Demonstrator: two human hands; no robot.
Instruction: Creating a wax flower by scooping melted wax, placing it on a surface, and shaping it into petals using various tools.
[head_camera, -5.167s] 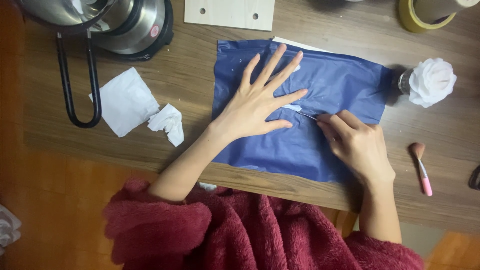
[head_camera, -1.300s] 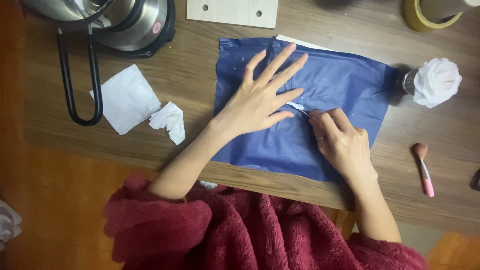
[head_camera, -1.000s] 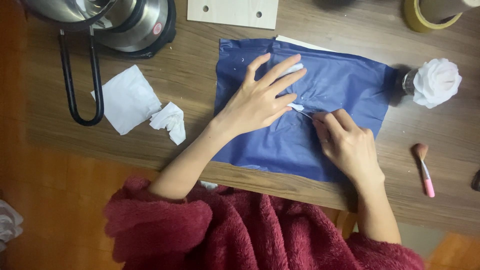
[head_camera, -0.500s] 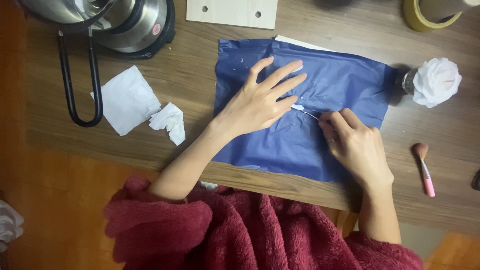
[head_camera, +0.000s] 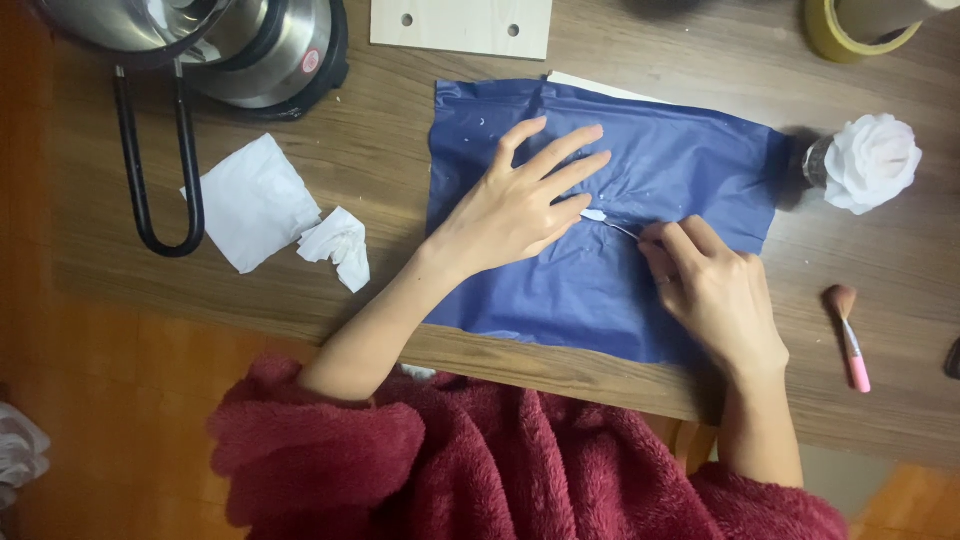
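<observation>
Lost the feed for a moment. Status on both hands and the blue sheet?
Left hand flat on blue sheet, fingers spread. Right hand pinches thin tool, white tip at left fingertips. Nothing in the way; pink brush lies apart.

The left hand (head_camera: 515, 210) is laid flat, palm down, with its fingers spread and stretched away from the body. The right hand (head_camera: 715, 295) is curled into a pinching grip, thumb and forefinger pressed together just beside the left fingertips. Both forearms are bare below pushed-up red sleeves.
</observation>
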